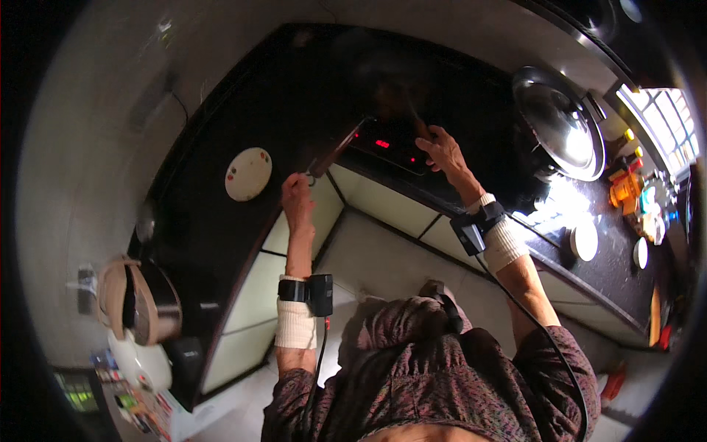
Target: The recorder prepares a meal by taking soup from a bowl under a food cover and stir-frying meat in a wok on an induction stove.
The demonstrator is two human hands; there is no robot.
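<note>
My left hand [299, 200] is closed at the end of a long brown pan handle [337, 152] with a hanging loop, which slants up to the right. The pan it belongs to lies in deep shadow over a black cooktop [389, 149] with red lit digits. My right hand [443, 156] grips the brown handle of a utensil [422, 128], whose thin shaft runs up into the same dark area. Its working end and what the pan holds cannot be made out. A cream plate [248, 174] with small printed decorations lies on the counter left of my left hand.
A large lidded pan [560, 124] stands at the right, bottles [623, 166] behind it. Two white bowls [584, 241] sit on the right counter. A beige and dark rice cooker [146, 304] stands at the lower left. Cables run from both wrist devices.
</note>
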